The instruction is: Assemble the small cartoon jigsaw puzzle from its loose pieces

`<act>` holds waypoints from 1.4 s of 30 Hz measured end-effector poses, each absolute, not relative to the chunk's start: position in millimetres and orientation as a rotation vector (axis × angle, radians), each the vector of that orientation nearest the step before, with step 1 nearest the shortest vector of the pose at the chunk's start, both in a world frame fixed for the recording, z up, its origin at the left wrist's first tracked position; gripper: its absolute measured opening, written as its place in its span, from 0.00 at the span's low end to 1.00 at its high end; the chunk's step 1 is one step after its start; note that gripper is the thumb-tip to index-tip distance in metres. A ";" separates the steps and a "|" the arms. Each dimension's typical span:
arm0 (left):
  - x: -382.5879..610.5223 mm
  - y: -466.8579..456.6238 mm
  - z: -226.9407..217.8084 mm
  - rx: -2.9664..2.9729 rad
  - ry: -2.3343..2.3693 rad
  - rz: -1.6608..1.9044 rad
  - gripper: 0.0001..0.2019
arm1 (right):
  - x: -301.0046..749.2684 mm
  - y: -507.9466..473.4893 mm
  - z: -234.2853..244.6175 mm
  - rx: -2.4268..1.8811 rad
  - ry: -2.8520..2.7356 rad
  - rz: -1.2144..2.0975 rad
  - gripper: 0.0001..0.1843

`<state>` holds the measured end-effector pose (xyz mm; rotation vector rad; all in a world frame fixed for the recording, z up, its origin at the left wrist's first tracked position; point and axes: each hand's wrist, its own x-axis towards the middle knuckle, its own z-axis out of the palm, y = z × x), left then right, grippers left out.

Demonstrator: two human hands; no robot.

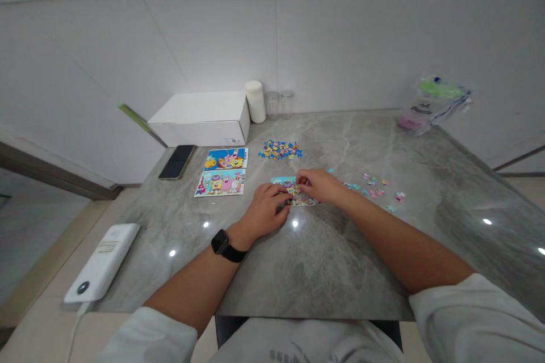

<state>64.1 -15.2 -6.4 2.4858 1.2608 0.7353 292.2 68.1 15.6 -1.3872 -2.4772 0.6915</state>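
A small, partly built jigsaw puzzle point(284, 182) lies on the grey marble table point(323, 249). My left hand point(264, 208) rests on its left edge with fingers curled, pressing on the pieces. My right hand point(319, 184) sits on its right side, fingertips pinched on a piece at the puzzle's top. What the fingers hold is too small to name. A black watch point(221, 243) is on my left wrist.
A pile of loose pieces point(280, 150) lies behind the puzzle, and scattered pieces point(374, 186) to the right. Two picture cards point(221, 173), a phone point(177, 161), a white box point(203, 119), a white bottle point(255, 101), two jars point(280, 103), a power bank point(102, 262) and a plastic bag point(432, 103) surround them.
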 end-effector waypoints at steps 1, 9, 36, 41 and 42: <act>64.3 -15.5 -6.1 2.485 1.270 0.726 0.15 | 291.6 69.0 13.1 -1.388 -2.481 0.692 0.05; 66.3 -15.9 -6.3 2.483 1.302 0.677 0.18 | 287.7 73.2 3.5 -1.380 -2.524 0.637 0.06; 67.3 -15.8 -7.4 2.480 1.321 0.646 0.16 | 289.4 65.3 15.3 -1.356 -2.698 0.479 0.10; 67.1 -16.1 -7.6 2.474 1.316 0.652 0.16 | 288.9 65.1 14.8 -1.354 -2.714 0.457 0.09; 67.0 -16.1 -7.6 2.475 1.313 0.652 0.16 | 288.7 64.9 15.0 -1.356 -2.718 0.452 0.09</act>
